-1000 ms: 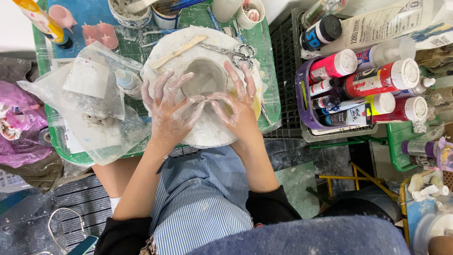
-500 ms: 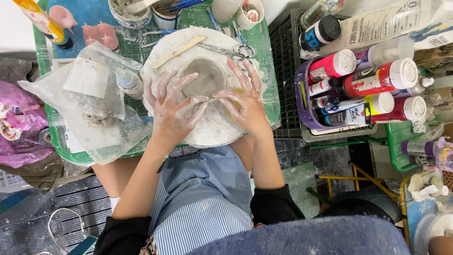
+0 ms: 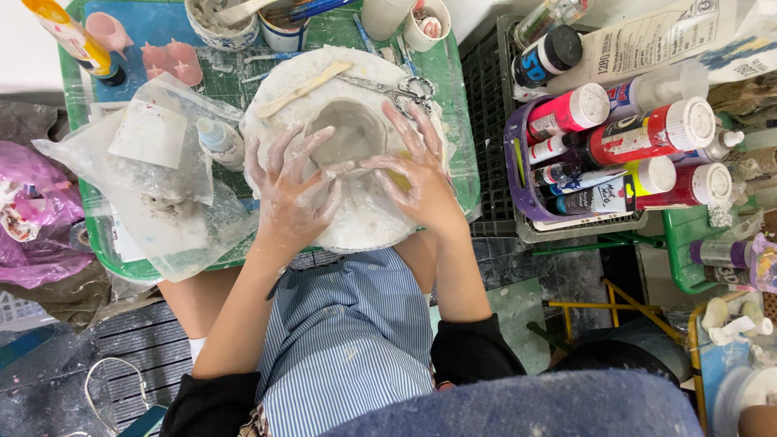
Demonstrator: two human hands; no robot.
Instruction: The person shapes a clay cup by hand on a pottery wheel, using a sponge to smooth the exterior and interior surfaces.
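A grey clay bowl (image 3: 352,133) stands on a round white board (image 3: 364,222) on a green tray (image 3: 457,174). My left hand (image 3: 295,190), smeared with clay, lies against the bowl's near left wall with its fingers spread. Cupping the near right wall is my right hand (image 3: 413,174), whose fingers reach up along the rim. The fingertips of both hands nearly meet at the bowl's front. A wooden stick (image 3: 303,89) and a pair of scissors (image 3: 396,85) lie on the board behind the bowl.
Crumpled clear plastic bags (image 3: 154,170) and a small bottle (image 3: 218,142) lie left of the board. Cups and pots (image 3: 429,20) stand at the tray's far edge. To the right, a purple basket (image 3: 526,202) holds several paint bottles (image 3: 647,137).
My right hand has slid from the bowl's right rim round toward the front, closer to my left hand. The left hand has barely shifted.
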